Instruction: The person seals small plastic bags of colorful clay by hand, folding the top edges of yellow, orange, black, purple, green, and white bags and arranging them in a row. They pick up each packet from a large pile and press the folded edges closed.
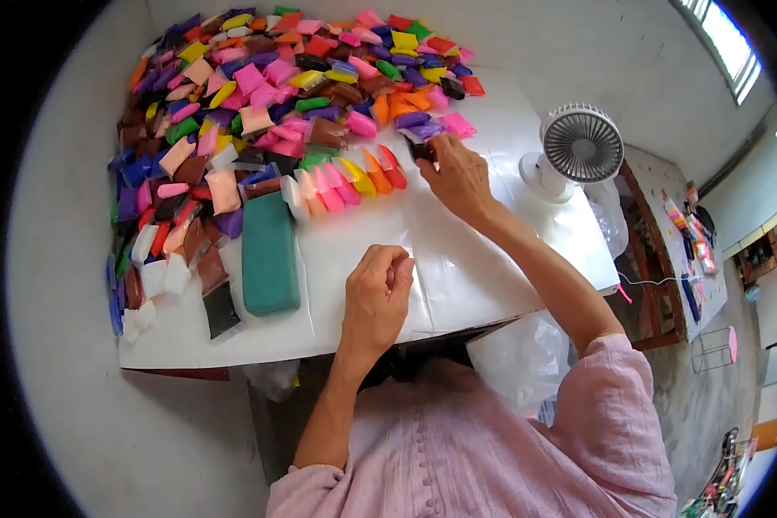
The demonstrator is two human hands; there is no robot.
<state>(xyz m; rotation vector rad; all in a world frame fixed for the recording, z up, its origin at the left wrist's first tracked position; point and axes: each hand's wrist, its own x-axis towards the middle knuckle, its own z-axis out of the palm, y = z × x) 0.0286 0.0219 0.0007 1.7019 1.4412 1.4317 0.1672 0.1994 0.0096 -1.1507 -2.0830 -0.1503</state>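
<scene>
My right hand (459, 177) reaches over the table to the right of the row, thumb and fingers closed on a small black packet (420, 148). Beside that packet lie purple packets (425, 128). Closer to the table's front edge, my left hand (377, 293) is closed with its fingers curled; whether anything is inside is hidden. Between the hands and the heap stands a row of soft packets, running from white (293, 198) through pink (329, 187) and yellow (357, 176) to orange (377, 173) and red (392, 167).
A large heap of coloured packets (250, 79) covers the table's back and left. The green oblong case (269, 255) lies left of my left hand. At the right edge stands a white fan (582, 147). Beyond it is another table (678, 233) with items on it.
</scene>
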